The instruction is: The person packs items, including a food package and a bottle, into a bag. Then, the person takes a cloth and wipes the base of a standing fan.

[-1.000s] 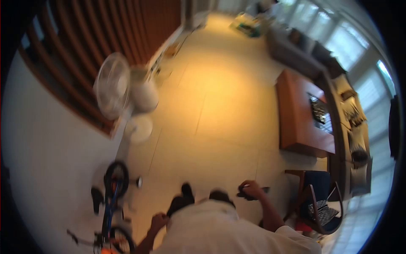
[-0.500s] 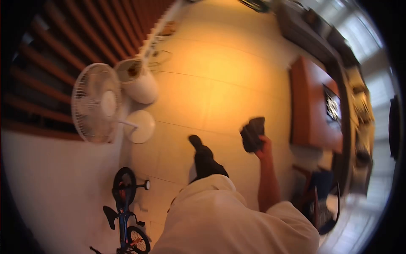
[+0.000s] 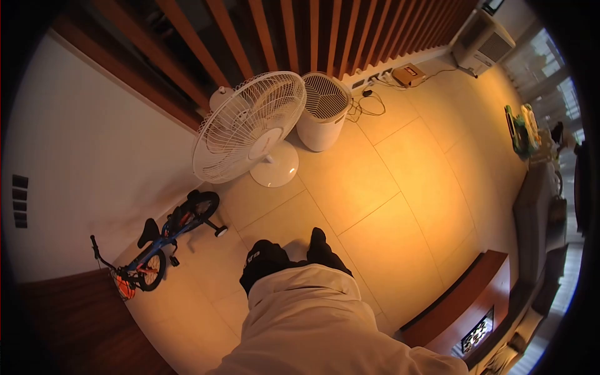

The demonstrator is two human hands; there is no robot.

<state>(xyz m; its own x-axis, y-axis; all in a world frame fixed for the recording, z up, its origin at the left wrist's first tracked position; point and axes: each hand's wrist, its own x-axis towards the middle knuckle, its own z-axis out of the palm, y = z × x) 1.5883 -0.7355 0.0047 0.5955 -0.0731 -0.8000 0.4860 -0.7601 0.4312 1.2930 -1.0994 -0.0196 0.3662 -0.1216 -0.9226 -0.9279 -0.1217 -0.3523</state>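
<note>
Neither my left hand nor my right hand shows in the current view. My light shirt fills the bottom middle, with my dark trouser legs and feet above it on the tiled floor (image 3: 375,187). Ahead of my feet stands a white fan (image 3: 250,128) on a round base, close to the slatted wooden partition (image 3: 312,37). A white cylindrical appliance (image 3: 322,112) with a grille top is just to its right. The dark item seen earlier in my right hand is out of view.
A small blue bicycle (image 3: 156,247) stands by the white wall at left. Cables and a brown box (image 3: 407,75) lie along the partition, near an air cooler (image 3: 481,47). At lower right are a wooden table (image 3: 462,306) and a grey sofa (image 3: 531,231).
The view has swung left toward the fan and bicycle, so the table now sits at lower right. My right hand and the dark item it held have left the view.
</note>
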